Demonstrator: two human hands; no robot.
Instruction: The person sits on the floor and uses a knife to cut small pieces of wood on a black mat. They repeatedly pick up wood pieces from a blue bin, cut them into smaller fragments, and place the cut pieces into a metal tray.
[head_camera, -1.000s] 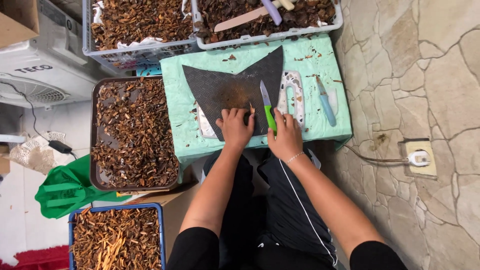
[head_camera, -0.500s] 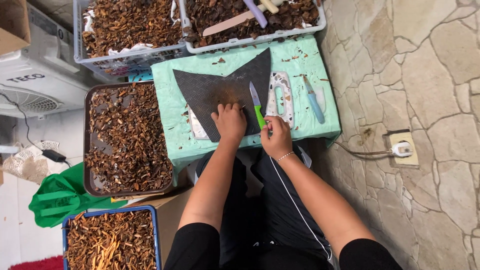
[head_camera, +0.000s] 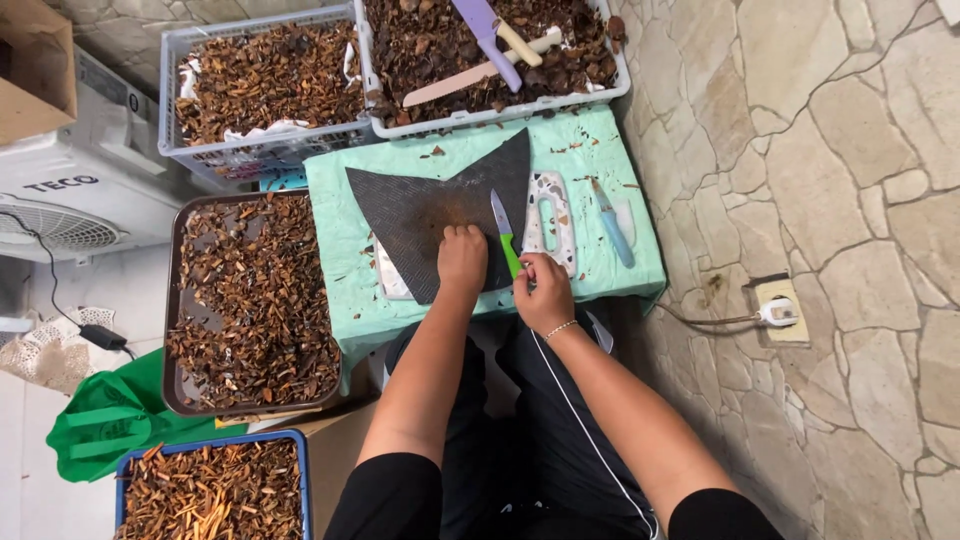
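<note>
Knife (head_camera: 503, 236), green-handled, sits centre frame on the dark mat (head_camera: 420, 215), gripped by the right hand (head_camera: 545, 292). The left hand (head_camera: 462, 258), curled, presses something small I cannot make out. Cutting seems underway; the next stroke needs fingers kept off the blade.

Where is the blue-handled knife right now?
The blue-handled knife lies untouched on the green cloth, right of the speckled white tool and the right hand.

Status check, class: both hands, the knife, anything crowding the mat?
Left hand pressed on dark mat. Right hand grips green-handled knife, blade on mat. Blue-handled knife lies clear, right.
</note>
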